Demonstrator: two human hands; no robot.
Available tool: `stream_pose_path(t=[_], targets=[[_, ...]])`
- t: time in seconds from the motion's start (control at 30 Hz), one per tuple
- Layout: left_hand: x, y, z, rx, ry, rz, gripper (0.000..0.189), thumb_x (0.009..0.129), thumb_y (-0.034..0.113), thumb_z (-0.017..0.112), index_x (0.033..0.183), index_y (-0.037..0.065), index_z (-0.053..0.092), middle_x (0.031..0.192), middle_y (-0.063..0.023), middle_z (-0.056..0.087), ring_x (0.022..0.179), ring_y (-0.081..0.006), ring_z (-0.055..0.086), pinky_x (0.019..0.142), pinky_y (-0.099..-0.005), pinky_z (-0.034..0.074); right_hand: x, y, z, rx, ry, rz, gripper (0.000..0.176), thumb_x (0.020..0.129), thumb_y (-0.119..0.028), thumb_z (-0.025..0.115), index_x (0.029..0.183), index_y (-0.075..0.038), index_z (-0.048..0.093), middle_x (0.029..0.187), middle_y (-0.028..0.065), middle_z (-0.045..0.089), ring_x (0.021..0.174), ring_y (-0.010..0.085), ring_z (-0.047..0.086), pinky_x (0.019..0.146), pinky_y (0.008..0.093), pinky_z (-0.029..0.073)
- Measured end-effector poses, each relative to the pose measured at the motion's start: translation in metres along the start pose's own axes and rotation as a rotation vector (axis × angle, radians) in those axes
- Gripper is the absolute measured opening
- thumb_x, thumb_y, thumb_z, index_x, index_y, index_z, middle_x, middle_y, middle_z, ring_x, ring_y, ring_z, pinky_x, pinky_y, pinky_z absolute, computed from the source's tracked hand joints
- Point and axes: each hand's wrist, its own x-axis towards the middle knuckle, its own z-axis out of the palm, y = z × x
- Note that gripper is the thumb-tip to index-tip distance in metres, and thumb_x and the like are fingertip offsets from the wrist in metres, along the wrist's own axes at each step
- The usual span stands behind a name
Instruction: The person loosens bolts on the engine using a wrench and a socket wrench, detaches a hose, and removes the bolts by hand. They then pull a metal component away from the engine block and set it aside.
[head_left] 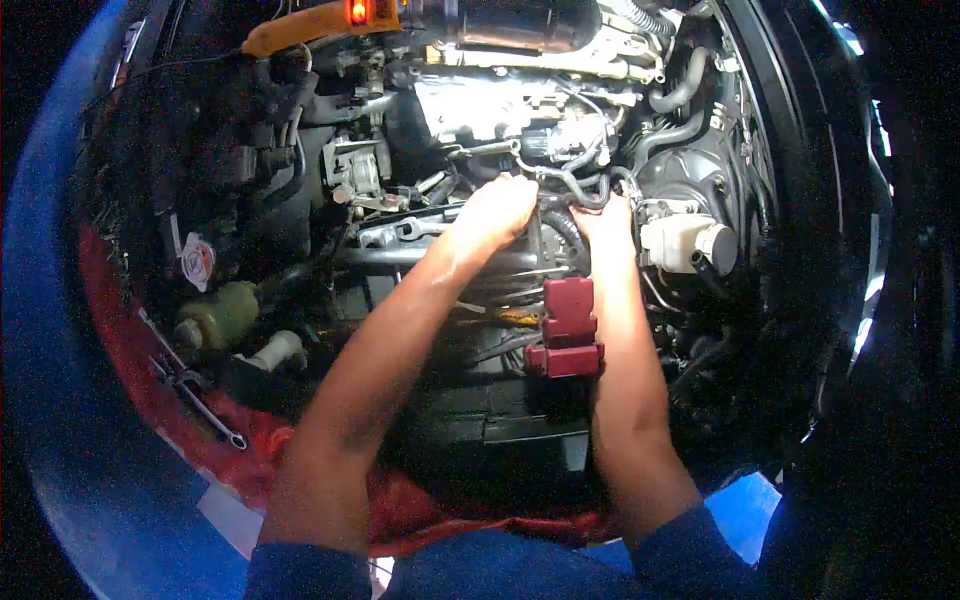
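Deep in the engine bay, my left hand (508,207) is closed with its fingers curled, just below the brightly lit engine parts. What it grips, if anything, is hidden. My right hand (606,217) reaches in close beside it, fingers bent in under a curved black hose (588,198). Its fingertips are partly hidden, and I cannot make out what they hold. A thick ribbed hose (568,235) runs down between both hands. To the right of my right hand is a white fluid reservoir (690,243) with a round cap.
An orange work lamp (320,28) lies across the top. Near my right forearm is a dark red plastic cover (570,315). A combination wrench (212,415) lies on the red front edge at left. A radiator cap (197,259) and greenish canister (218,317) sit at left.
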Motion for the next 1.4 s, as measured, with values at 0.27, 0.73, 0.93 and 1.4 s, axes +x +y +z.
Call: stream_pose_path(t=[0.27,0.73,0.93,1.4], targets=[[-0.111,0.004,-0.058,-0.025,0.142,0.041,0.016,0.079,0.005,0.051,0.095,0.001,0.055,0.091,-0.0188,0.059,0.089,-0.0362,0.059,0.079,-0.0431,0.048,-0.061,-0.001,0.031,-0.124,0.034,-0.153,0.036,0.098,-0.027,0.033,0.122,-0.006,0.049,0.125,0.0122,0.055,0.120,0.0300,0.048,0.104,0.0536,0.032],[-0.121,0.034,-0.052,0.234,-0.128,-0.054,0.020,0.082,0.016,0.054,0.084,0.007,0.071,0.086,-0.0137,0.069,0.081,-0.0306,0.068,0.068,-0.0433,0.054,-0.235,-0.015,0.025,-1.201,-0.317,-0.403,0.037,0.097,-0.020,0.047,0.128,0.001,0.050,0.130,0.0162,0.050,0.121,0.0243,0.049,0.102,0.0357,0.039],[-0.120,0.052,-0.002,0.178,-0.459,-0.122,0.015,0.080,0.016,0.058,0.083,0.010,0.071,0.083,-0.0114,0.068,0.080,-0.0275,0.068,0.066,-0.0416,0.054,-0.286,-0.007,0.031,-1.466,-0.323,-0.674,0.032,0.098,-0.019,0.046,0.122,-0.001,0.057,0.118,0.0117,0.061,0.107,0.0189,0.058,0.092,0.0311,0.045],[-0.092,0.031,-0.085,-0.319,-0.184,-0.091,0.022,0.090,0.024,0.049,0.094,0.004,0.057,0.079,-0.0169,0.062,0.071,-0.0330,0.063,0.063,-0.0414,0.051,-0.303,-0.021,0.037,-1.574,-0.276,-0.993,0.029,0.094,-0.016,0.052,0.121,-0.005,0.057,0.111,0.0119,0.063,0.101,0.0211,0.060,0.088,0.0335,0.047]])
